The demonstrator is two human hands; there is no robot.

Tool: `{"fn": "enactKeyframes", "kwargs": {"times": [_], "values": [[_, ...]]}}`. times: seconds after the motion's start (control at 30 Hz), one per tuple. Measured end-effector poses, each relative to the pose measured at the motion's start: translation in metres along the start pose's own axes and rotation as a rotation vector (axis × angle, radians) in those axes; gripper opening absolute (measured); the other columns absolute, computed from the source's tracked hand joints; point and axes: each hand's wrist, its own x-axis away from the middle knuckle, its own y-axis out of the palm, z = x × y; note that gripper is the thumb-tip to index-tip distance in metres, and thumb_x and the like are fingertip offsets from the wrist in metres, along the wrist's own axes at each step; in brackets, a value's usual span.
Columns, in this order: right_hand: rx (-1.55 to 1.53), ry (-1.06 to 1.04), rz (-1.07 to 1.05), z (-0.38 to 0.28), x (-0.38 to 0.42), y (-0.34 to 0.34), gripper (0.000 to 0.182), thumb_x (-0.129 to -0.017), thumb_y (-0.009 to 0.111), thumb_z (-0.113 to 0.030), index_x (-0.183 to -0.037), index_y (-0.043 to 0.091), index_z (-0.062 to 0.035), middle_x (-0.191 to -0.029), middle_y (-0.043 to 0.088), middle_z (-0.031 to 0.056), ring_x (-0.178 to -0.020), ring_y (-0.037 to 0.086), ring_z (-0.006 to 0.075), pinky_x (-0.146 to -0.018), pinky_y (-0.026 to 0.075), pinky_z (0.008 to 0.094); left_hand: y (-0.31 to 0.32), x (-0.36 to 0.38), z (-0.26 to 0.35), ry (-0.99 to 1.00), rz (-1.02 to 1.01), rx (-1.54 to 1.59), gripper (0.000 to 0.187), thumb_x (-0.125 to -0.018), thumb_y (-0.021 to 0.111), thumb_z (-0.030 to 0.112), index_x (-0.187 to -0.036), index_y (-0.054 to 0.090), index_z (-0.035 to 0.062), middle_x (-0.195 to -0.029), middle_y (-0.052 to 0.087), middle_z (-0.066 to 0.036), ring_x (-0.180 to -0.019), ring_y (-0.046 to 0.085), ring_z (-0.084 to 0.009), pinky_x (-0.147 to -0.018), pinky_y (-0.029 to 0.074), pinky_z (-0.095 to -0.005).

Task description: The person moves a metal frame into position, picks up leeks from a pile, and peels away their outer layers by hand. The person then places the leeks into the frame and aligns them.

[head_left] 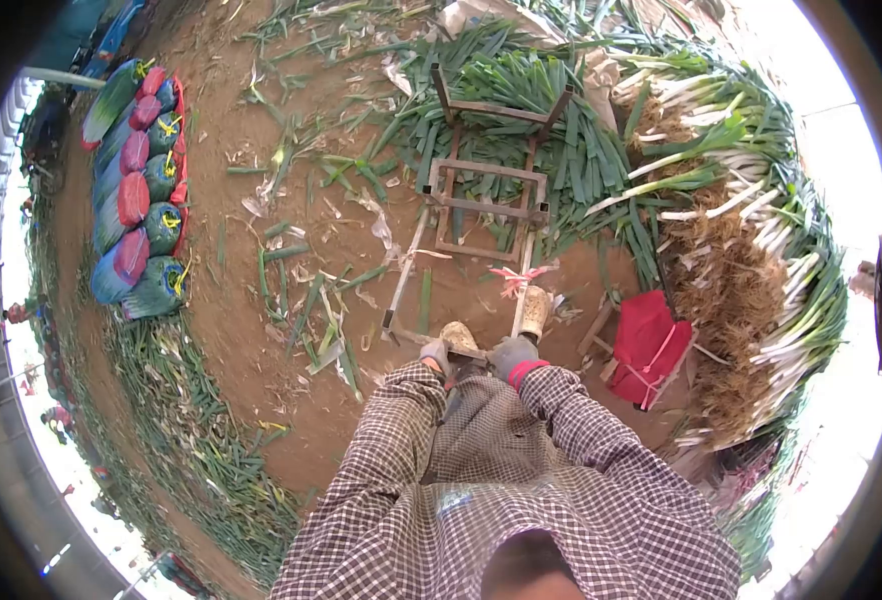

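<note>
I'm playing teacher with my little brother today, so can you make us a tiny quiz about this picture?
1. Pick one: the left hand and the right hand are both at the near end of what?
A) a bucket
B) a frame
C) a wheelbarrow

2. True or false: the red cloth lies to the left of the frame.

3. Fill in the color: on the right, the long plants in the big pile have green leaves, white stalks and ____ roots.

Key: 1. B. 2. False; the red cloth is to the right of the frame. 3. Brown.
</note>
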Motion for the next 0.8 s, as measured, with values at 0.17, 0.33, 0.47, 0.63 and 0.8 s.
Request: {"fn": "enactKeyframes", "kwargs": {"times": [0.17,0.33,0.47,0.63,0.8], "values": [[-0.014,-0.008,-0.050,-0.002,0.002,-0.025,0.026,-0.088,0.056,-0.032,-0.104,0.072,-0.0182,-0.104,0.071,0.0018,-0.105,0.064,0.0230,-0.083,0.054,0.0418,0.005,-0.020,-0.025,0.034,0.007,0.182,0.025,-0.080,0.071,0.007,-0.103,0.070,-0.0032,-0.103,0.071,-0.015,-0.095,0.069,-0.0222,-0.084,0.058,-0.0351],[-0.007,0.011,-0.065,0.002,0.007,-0.025,0.027,-0.088,0.056,-0.030,-0.107,0.072,-0.0187,-0.105,0.071,0.0010,-0.106,0.064,0.0219,-0.084,0.053,0.0415,0.016,-0.022,-0.031,-0.011,-0.042,0.831,0.028,-0.084,0.062,0.011,-0.106,0.063,-0.0047,-0.103,0.068,-0.019,-0.095,0.069,-0.0293,-0.081,0.060,-0.0394],[-0.004,0.025,-0.121,0.007,0.002,-0.026,0.028,-0.088,0.057,-0.029,-0.109,0.072,-0.0193,-0.106,0.071,0.0001,-0.105,0.064,0.0213,-0.083,0.053,0.0409,0.017,-0.020,-0.021,-0.036,-0.043,0.960,0.026,-0.089,0.052,0.003,-0.112,0.058,-0.0090,-0.108,0.066,-0.022,-0.098,0.068,-0.0310,-0.083,0.061,-0.0408],[-0.003,0.033,-0.072,0.008,0.014,-0.040,0.025,-0.088,0.058,-0.030,-0.105,0.073,-0.0191,-0.102,0.071,-0.0003,-0.104,0.064,0.0203,-0.083,0.054,0.0401,0.006,-0.003,0.001,-0.012,0.057,0.758,0.021,-0.085,0.067,-0.004,-0.105,0.070,-0.0069,-0.105,0.072,-0.014,-0.093,0.069,-0.0181,-0.081,0.058,-0.0291],[0.015,0.001,-0.024,0.013,0.016,-0.032,0.023,-0.087,0.059,-0.032,-0.101,0.073,-0.0197,-0.099,0.072,-0.0013,-0.101,0.065,0.0198,-0.082,0.054,0.0392,0.021,-0.016,-0.007,-0.078,0.056,0.874,0.020,-0.088,0.061,-0.005,-0.106,0.068,-0.0088,-0.105,0.070,-0.018,-0.094,0.069,-0.0213,-0.083,0.058,-0.0298]]}}
